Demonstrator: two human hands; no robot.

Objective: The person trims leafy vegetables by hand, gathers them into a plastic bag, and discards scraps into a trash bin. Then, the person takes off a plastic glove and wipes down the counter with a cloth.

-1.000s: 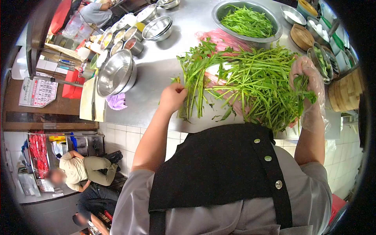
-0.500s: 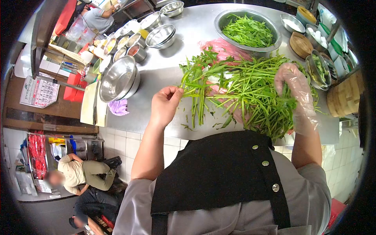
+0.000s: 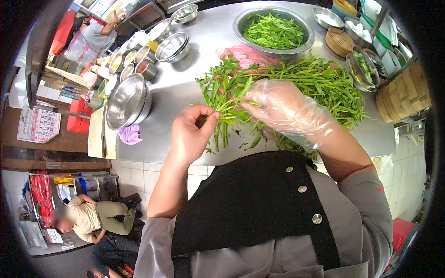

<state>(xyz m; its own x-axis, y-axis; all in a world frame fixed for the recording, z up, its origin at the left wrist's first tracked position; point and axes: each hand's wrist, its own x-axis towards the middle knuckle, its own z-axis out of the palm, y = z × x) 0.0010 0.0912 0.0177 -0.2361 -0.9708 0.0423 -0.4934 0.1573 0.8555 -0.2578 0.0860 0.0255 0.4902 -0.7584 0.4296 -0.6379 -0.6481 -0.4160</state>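
Note:
My bare left hand [image 3: 193,132] pinches a few water spinach stems between thumb and forefinger, at the near-left side of the pile. My right hand [image 3: 280,104], in a clear plastic glove, is closed on water spinach just beside it; its fingertips are partly hidden. The loose pile of water spinach [image 3: 327,90] spreads over the steel table [image 3: 185,81], part of it on a pink plastic bag [image 3: 252,56]. Behind the pile stands a wide metal basin [image 3: 308,44] holding cut green stems [image 3: 276,32].
Steel bowls [image 3: 127,103] and small containers line the left side. A cutting board [image 3: 96,134] with a knife and a purple leaf [image 3: 130,134] lie nearby. Bamboo steamers [image 3: 403,97] and bowls of vegetables [image 3: 362,65] stand at right. Other people are at left.
My right hand has moved left from the pile's right side to beside my left hand. My left hand has shifted slightly onto the stems. The view has shifted a little.

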